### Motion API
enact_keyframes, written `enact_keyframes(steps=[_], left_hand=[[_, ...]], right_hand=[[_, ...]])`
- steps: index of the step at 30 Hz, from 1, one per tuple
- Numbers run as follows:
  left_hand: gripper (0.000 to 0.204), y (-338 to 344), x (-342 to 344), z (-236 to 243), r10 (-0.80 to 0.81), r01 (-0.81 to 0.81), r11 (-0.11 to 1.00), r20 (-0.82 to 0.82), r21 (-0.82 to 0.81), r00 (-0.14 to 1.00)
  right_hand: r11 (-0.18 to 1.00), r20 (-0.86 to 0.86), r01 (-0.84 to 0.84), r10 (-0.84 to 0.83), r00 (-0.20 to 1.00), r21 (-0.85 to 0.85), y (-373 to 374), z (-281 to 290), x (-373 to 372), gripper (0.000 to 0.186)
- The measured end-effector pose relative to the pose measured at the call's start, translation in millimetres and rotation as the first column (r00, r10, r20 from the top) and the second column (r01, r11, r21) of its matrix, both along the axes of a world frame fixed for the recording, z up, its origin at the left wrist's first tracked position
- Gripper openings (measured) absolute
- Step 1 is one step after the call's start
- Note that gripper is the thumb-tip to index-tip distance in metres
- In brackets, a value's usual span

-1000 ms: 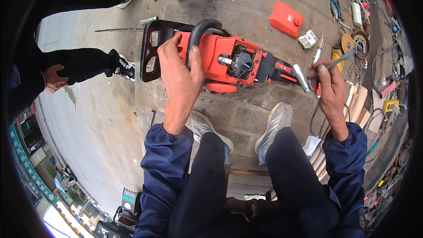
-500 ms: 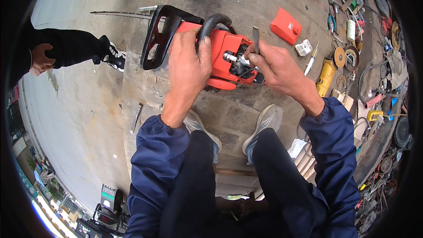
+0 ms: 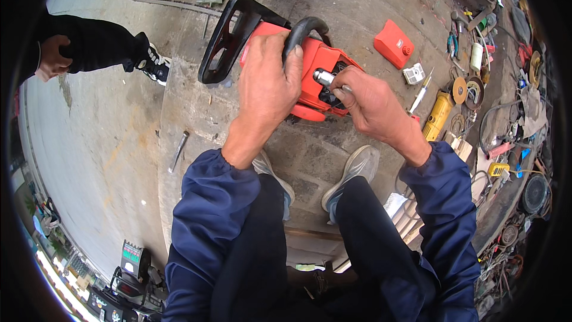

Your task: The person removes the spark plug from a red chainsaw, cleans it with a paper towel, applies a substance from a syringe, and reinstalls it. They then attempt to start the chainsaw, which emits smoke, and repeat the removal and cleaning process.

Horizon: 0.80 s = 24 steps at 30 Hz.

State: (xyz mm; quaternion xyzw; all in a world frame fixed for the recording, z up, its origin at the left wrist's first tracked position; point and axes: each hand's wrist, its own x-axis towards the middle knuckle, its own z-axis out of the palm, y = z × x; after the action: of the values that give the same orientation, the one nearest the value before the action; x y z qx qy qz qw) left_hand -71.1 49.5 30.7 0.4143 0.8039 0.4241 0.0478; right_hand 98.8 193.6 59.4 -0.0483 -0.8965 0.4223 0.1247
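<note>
Orange plastic chainsaw body (image 3: 310, 77) sits mid-frame on the concrete, left hand (image 3: 268, 83) clamped on its black handle, right hand (image 3: 366, 98) pinched around a silver socket tool (image 3: 326, 77) in the engine, red cover (image 3: 394, 43) already off upper right.

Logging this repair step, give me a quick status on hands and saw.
Left hand gripping chainsaw by its black handle. Right hand holding metal socket tool seated in engine opening. Red cover off, lying aside; nothing blocking.
</note>
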Motion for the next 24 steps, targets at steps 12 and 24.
enact_keyframes(steps=[12, 24], left_hand=[[0.026, 0, 0, -2, 0.002, -0.002, 1.000, 0.008, -0.004, 1.000], [0.032, 5, 7, 22, 0.082, 0.018, 0.915, 0.231, -0.403, 0.969]], right_hand=[[0.957, -0.038, -0.121, 0.135, 0.990, 0.264, -18, -9, -3, 0.022], [0.943, -0.145, 0.168, -0.130, 0.981, 0.286, -33, 6, -29, 0.017]])
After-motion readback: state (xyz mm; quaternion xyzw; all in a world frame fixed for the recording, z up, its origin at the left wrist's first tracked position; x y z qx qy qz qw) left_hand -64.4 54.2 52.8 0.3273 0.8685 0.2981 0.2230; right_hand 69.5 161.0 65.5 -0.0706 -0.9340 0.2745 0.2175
